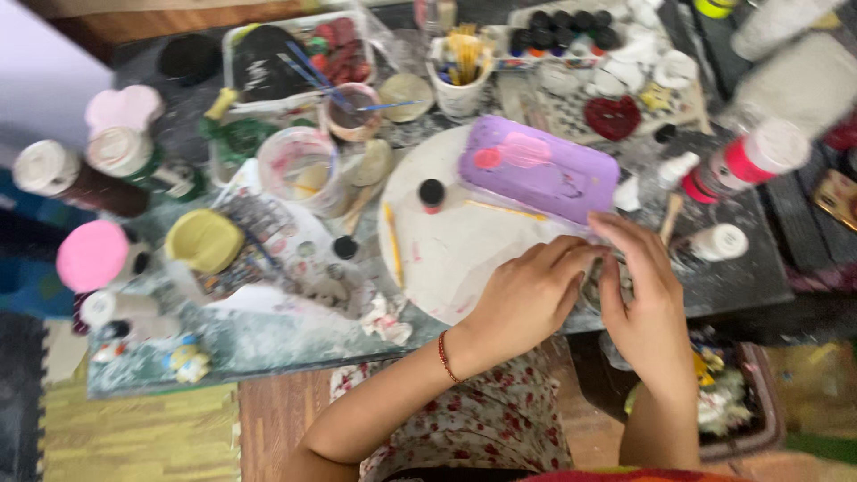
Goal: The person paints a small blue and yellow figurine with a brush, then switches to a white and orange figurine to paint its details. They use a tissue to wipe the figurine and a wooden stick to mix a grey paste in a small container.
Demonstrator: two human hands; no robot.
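My left hand (528, 295) rests on the near right edge of a round white board (455, 241), fingers curled toward a small object I cannot make out. My right hand (638, 299) meets it from the right, fingers closed around the same hidden thing at the table edge. A red string bracelet (445, 357) circles my left wrist. Just beyond the hands lies a purple rectangular block (540, 170) with pink patches, on the board. A thin yellow brush (504, 211) and a small black-capped red paint pot (432, 194) lie beside it.
The table is crowded: a clear cup (302, 167), a cup of brushes (461, 71), a paint-pot tray (562, 31), a red heart (613, 117), white-capped bottles (745, 161), pink lids (92, 254), a yellow dish (205, 239). A basket (728, 402) sits on the floor at right.
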